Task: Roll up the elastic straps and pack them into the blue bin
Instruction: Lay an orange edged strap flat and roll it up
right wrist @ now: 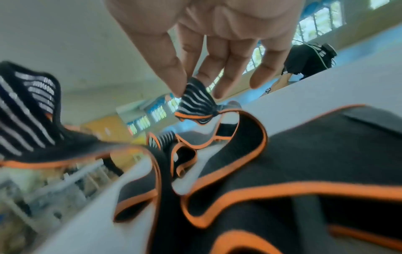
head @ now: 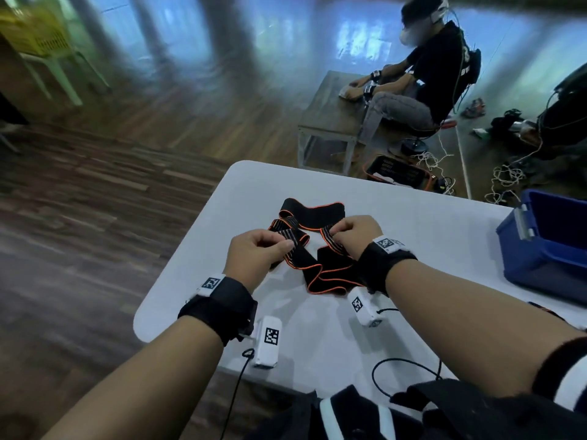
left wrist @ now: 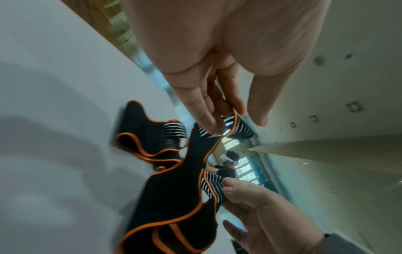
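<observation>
Black elastic straps with orange edging (head: pixel 320 265) lie tangled on the white table (head: pixel 413 223), partly lifted. My left hand (head: pixel 279 246) pinches a striped strap end (left wrist: pixel 228 123) between thumb and fingers. My right hand (head: pixel 336 231) pinches another striped end (right wrist: pixel 195 101) the same way. Both ends are held a little above the table, with the strap loops (right wrist: pixel 228 137) hanging between and below my hands. The blue bin (head: pixel 546 246) stands at the table's right edge, apart from the straps; its inside is mostly out of sight.
The table's rounded left corner (head: pixel 149 319) is near my left wrist, with wood floor beyond. Another person (head: pixel 435 65) sits at a low table further back. A black crate (head: pixel 397 173) and loose cables lie on the floor behind my table.
</observation>
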The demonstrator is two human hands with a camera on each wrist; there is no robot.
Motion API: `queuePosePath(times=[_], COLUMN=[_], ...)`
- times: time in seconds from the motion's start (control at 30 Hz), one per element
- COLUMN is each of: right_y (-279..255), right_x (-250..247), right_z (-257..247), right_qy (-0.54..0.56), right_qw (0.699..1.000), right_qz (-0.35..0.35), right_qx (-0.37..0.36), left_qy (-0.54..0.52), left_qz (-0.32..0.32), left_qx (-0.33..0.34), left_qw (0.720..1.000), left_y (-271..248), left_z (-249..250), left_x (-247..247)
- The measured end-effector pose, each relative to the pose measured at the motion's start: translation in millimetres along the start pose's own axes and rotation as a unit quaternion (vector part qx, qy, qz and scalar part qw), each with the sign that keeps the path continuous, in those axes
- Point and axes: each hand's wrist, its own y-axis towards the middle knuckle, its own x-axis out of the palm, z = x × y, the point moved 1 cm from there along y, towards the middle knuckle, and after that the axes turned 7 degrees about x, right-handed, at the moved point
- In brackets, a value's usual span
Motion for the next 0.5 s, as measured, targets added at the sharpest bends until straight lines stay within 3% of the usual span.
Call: queuePosePath(times=[0.07, 0.2, 0.5], right_y=[-5, -16, -73], right_x=[-22, -77, -187], right_z=[-12, -49, -100], right_qy=[0.127, 0.272, 0.426], right_qw=[0.992, 0.961, 0.889], right_qz=[0.006, -0.026, -0.032], right_qx=[-0.006, -0.036, -0.166], left_qy=[-0.01, -0.049, -0.165], left_qz=[0.011, 0.001, -0.054], left_qx=[0.014, 0.052, 0.099], left_qw=[1.0, 0.997, 0.98], left_y=[5, 14, 18], left_z=[24, 81, 182], left_x=[10, 36, 101])
